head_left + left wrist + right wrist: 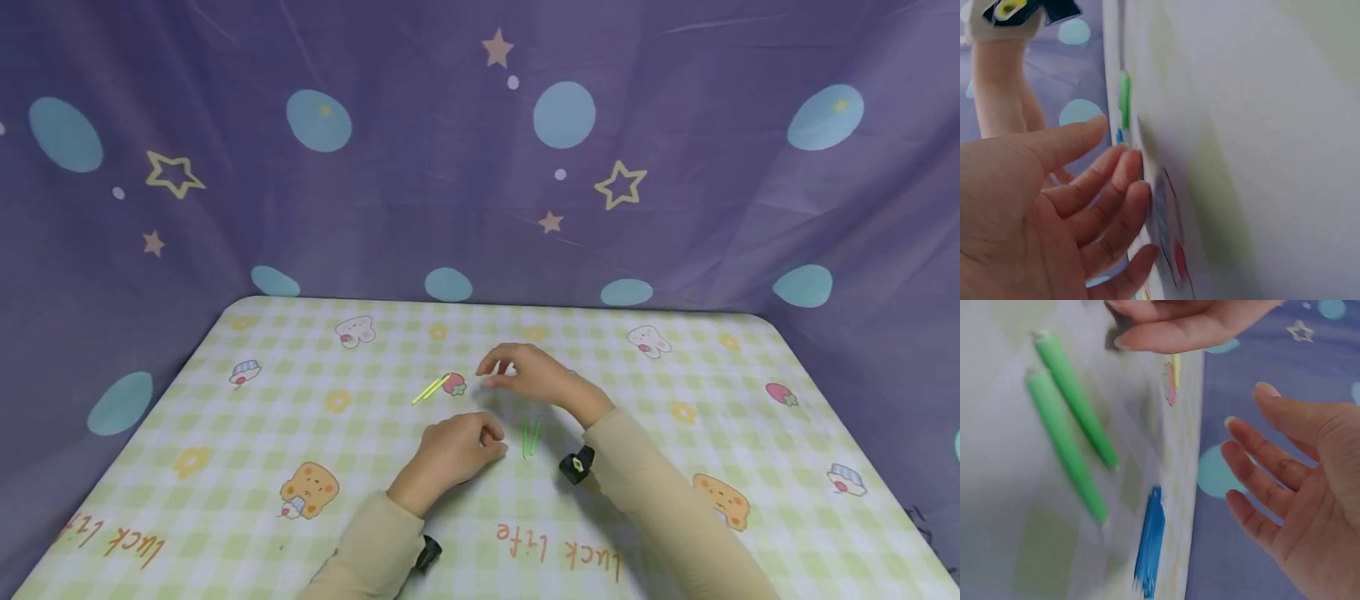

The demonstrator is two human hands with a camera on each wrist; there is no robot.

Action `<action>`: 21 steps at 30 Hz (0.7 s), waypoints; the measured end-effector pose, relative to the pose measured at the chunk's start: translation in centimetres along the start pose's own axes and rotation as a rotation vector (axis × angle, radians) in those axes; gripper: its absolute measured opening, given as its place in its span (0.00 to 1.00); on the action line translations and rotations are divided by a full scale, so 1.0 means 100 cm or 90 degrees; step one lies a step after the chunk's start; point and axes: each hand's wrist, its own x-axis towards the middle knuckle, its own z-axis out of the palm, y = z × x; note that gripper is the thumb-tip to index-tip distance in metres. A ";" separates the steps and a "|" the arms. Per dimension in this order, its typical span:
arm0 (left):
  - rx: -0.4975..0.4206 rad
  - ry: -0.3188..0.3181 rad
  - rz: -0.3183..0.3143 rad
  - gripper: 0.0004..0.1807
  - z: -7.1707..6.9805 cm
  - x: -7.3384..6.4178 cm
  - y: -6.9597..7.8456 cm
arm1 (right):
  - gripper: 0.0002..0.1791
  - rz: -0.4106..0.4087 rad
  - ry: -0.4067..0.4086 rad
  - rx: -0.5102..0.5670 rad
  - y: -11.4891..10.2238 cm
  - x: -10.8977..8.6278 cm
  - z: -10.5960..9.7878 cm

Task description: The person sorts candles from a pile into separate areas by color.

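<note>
Two slim green sticks (536, 437) with pale tips lie side by side on the tablecloth, between and in front of my hands; in the right wrist view the green sticks (1066, 440) look smooth and rounded. My left hand (453, 450) is low at the cloth, left of them, fingers loosely bent and holding nothing. Raised above the cloth beyond the green sticks, my right hand (536, 375) has thumb and fingers apart with nothing between them. Bundled blue sticks (1151, 540) lie near the right hand, mostly hidden by it in the head view. Yellow sticks (426, 392) rest left of both hands.
A checked cloth (390, 358) with printed strawberries, bears and lettering covers the table. Behind and along the sides hangs a purple curtain (420, 200) with stars and blue dots. Each wrist wears a black camera (577, 465).
</note>
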 end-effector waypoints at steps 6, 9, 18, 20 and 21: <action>0.022 0.007 -0.025 0.08 0.006 0.009 0.017 | 0.06 0.030 0.040 0.012 0.007 -0.038 -0.010; 0.037 0.017 -0.039 0.06 0.010 0.015 0.024 | 0.05 0.041 0.061 0.009 0.012 -0.054 -0.014; 0.053 0.021 -0.063 0.07 0.016 0.028 0.033 | 0.05 0.070 0.022 0.012 0.022 -0.074 -0.014; 0.052 0.021 -0.061 0.07 0.015 0.029 0.034 | 0.05 0.073 0.013 0.013 0.025 -0.075 -0.012; 0.053 0.019 -0.062 0.08 0.015 0.029 0.034 | 0.05 0.070 0.010 0.014 0.026 -0.076 -0.011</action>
